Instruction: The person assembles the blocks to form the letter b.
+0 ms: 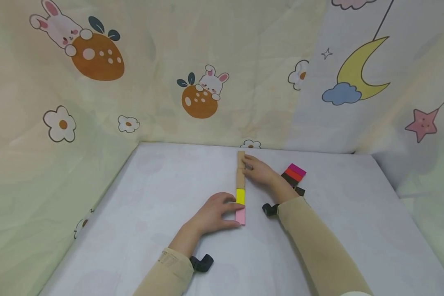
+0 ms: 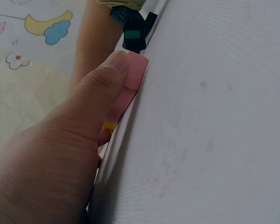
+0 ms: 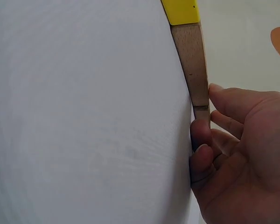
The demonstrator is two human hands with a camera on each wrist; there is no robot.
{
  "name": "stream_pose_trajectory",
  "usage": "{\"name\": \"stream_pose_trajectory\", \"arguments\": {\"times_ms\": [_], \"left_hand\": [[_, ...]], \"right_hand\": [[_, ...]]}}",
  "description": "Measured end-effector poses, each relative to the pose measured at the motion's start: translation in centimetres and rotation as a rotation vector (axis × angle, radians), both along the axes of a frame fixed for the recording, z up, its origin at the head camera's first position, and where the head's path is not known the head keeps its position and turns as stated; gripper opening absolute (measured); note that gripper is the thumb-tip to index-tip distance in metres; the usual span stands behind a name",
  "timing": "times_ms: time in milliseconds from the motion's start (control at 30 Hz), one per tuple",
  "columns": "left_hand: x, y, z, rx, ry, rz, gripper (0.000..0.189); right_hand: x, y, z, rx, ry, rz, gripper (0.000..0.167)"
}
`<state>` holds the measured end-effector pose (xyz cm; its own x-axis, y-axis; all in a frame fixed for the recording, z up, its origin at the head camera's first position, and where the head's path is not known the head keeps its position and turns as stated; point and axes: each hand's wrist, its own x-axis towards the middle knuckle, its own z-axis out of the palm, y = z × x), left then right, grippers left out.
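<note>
In the head view, a straight row of blocks runs away from me on the white tabletop. A pink block (image 1: pixel 240 217) forms its near end, then a yellow block (image 1: pixel 240 196) and two plain wooden blocks (image 1: pixel 240 179). My left hand (image 1: pixel 215 214) holds the pink block from the left, thumb at its near end and fingertips close to the yellow seam. From the right, my right hand (image 1: pixel 260 170) holds the far wooden block (image 1: pixel 241 159), its thumb beside the wooden seam. The right wrist view shows curved fingers (image 3: pixel 201 133) covering part of that far block.
Right of the row lie a purple block (image 1: pixel 298 169), a red block (image 1: pixel 293 175) and a dark block (image 1: pixel 289 179), side by side. Another dark piece (image 1: pixel 299 191) sits partly behind the right forearm. A patterned curtain (image 1: pixel 244 82) rises behind the tabletop (image 1: pixel 170 172).
</note>
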<state>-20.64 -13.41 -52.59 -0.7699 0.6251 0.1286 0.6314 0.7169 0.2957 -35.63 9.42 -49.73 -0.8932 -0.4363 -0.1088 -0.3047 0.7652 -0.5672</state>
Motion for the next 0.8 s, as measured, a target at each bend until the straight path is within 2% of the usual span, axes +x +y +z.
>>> {"name": "stream_pose_trajectory", "arguments": {"times_ms": [333,567,800], "left_hand": [[0.04,0.0,0.19,0.02,-0.004,0.027,0.069],[0.06,-0.05,0.19,0.012,-0.009,0.036,0.069],[-0.02,-0.07,0.1,0.01,-0.017,0.042,0.07]], "right_hand": [[0.16,-0.23,0.12,-0.036,0.006,-0.056,0.057],[0.15,-0.11,0.07,-0.044,0.053,-0.023,0.051],[0.1,-0.1,0.19,-0.029,0.055,-0.005,0.048]]}}
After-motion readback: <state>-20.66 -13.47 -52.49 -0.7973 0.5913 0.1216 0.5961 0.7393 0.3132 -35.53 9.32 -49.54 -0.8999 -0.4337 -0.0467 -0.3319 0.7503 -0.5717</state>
